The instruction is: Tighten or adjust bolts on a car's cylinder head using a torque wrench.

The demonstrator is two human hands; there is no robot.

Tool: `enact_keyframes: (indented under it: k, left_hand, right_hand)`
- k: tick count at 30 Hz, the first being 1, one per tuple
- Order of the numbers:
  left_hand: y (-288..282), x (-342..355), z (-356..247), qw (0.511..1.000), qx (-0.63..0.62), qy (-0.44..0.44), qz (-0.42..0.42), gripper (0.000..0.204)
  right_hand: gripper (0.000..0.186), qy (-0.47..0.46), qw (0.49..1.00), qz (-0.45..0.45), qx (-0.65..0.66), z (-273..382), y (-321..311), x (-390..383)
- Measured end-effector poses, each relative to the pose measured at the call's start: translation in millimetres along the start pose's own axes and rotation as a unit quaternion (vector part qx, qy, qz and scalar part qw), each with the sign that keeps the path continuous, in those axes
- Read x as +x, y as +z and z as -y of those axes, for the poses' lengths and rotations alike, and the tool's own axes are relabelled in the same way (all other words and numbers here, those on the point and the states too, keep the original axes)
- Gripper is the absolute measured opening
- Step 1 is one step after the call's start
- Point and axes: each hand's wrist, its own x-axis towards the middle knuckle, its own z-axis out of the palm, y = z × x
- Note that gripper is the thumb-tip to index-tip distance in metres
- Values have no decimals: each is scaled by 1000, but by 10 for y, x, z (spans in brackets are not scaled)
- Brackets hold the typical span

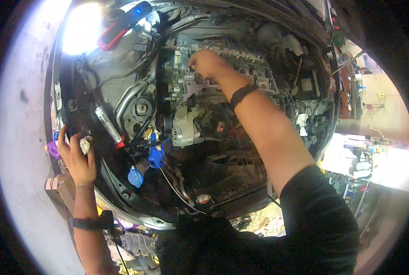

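My right hand (pixel 207 63) reaches over the far left part of the exposed engine top (pixel 255 75), fingers curled and pressed together against the metal. Whatever they pinch, if anything, is hidden beneath them. At the left side of the engine bay, my left hand (pixel 79 166) rests by the fender edge. A crumpled whitish wad (pixel 85 145), like a rag or paper, is tucked between its fingers. Close to that hand, a white tube with a red end (pixel 107 122) lies in the bay. An alternator-like silver part (pixel 186 128) sits below my right forearm.
A red and black work light (pixel 117 32) lies at the far left near a bright glare. Blue reservoir cap (pixel 135 177), blue object (pixel 156 156) and radiator cap (pixel 203 199) are nearer me. A thin rod (pixel 349 63) crosses the right edge. Benches with tools stand beyond.
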Motion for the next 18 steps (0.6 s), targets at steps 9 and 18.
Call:
enact_keyframes:
  k: [9,18]
  left_hand:
    - [-44,21,-38,1000,-3,1,-2,33]
    - [-16,10,-2,1000,1,8,-6,34]
  right_hand:
    - [23,18,992,48,-117,17,13,155]
    - [21,30,998,-41,42,11,-113,-108]
